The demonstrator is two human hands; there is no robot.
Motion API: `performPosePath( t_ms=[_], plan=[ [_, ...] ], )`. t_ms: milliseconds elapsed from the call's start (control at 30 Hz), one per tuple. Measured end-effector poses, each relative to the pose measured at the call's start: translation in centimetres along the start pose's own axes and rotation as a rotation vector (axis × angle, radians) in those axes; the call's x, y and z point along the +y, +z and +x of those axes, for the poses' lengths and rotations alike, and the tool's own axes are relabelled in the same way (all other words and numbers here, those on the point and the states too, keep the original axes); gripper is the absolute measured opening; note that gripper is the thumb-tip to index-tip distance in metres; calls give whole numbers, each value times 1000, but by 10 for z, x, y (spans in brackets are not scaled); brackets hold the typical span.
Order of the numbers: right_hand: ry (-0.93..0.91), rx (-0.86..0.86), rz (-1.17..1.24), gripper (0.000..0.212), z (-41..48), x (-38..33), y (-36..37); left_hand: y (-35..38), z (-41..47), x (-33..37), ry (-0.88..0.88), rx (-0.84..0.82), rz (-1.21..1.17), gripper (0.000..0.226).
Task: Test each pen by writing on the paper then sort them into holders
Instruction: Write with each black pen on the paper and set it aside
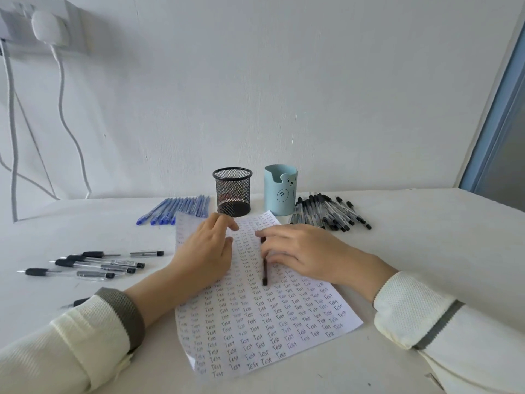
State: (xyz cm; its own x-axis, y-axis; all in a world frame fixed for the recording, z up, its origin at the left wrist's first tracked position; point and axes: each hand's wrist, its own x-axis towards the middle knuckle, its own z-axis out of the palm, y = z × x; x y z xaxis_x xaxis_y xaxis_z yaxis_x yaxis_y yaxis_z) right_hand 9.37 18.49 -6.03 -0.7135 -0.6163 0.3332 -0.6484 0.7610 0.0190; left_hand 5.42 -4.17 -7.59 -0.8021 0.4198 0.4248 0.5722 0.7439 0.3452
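A white paper (pixel 264 317) covered in rows of the handwritten word "Test" lies on the table in front of me. My left hand (pixel 207 248) rests on its upper left part with relaxed fingers. My right hand (pixel 298 253) holds a black pen (pixel 264 268) upright over the middle of the sheet, with the pen's lower end at the paper. Behind the sheet stand a black mesh holder (pixel 233 191) and a light blue bear holder (pixel 280 190); I see no pens in either.
A row of blue pens (pixel 177 210) lies left of the mesh holder. A heap of black-capped pens (pixel 329 213) lies right of the blue holder. Several black-grip pens (pixel 93 264) lie at the left, one more (pixel 78 302) by my left sleeve. White cables (pixel 65 109) hang on the wall.
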Motion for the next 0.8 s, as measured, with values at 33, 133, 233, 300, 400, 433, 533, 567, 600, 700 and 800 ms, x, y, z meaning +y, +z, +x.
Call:
performPosePath(
  t_ms=[33,133,233,300,400,433,533,567,600,700,800],
  plan=[
    [-19,42,7,27,0,-1,-1,-1,-1,2,-19,-40,31,28],
    [11,52,77,25,-1,-1,-2,-4,-3,8,-38,-101,85,34],
    [-3,-47,77,34,-1,-3,3,-4,-2,10,-51,-114,99,35],
    [-3,-48,81,36,0,-2,4,-5,-2,11,-65,-139,101,35],
    [19,11,101,32,1,-2,2,-7,-2,12,-66,-172,113,34],
    [28,72,126,29,1,-3,-1,-8,-3,12,-61,-179,110,33],
    [234,257,509,15,4,-9,-17,-11,-4,12,-35,-204,113,33],
    [332,289,671,20,4,-9,-24,-13,-5,13,-31,-216,122,33],
    [414,308,816,30,5,-8,-30,-14,-6,14,-29,-227,132,34],
    [511,319,1183,62,3,-4,-42,-17,-7,19,-39,-270,171,42],
    [553,316,1404,64,1,1,-47,-16,-9,23,-41,-348,241,64]
  ],
)
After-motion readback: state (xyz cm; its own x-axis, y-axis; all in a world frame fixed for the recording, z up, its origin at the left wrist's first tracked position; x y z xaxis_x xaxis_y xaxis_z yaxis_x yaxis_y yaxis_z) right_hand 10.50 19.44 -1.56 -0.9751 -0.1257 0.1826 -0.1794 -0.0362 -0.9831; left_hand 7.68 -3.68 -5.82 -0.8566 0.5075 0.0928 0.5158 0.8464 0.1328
